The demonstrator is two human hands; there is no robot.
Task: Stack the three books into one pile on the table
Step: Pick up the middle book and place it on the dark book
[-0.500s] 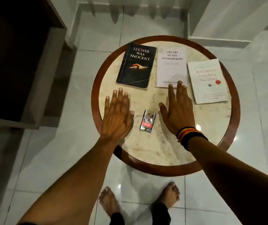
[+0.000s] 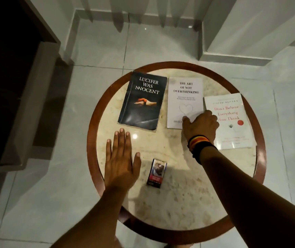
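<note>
Three books lie side by side on the far half of a round marble table (image 2: pixel 179 185) with a brown rim. On the left is a black book (image 2: pixel 143 101), "Lucifer Was Innocent". A white book (image 2: pixel 185 93), "The Art of Not Overthinking", is in the middle. To the right lies another white book (image 2: pixel 232 122), "Don't Believe Everything You Think". My right hand (image 2: pixel 202 126) is at the middle book's near right corner, thumb on its cover and fingers curled over its right edge. My left hand (image 2: pixel 120 161) lies flat on the marble below the black book, holding nothing.
A small cigarette pack (image 2: pixel 156 173) lies on the table between my forearms. A dark cabinet (image 2: pixel 9 86) stands close on the left. White walls with a skirting ledge (image 2: pixel 232 58) run behind the table on a glossy tiled floor.
My right hand has moved forward from flat on the table onto the middle book's near right corner, its fingers now curled. The left hand and the books stay in place. The camera has tilted up.
</note>
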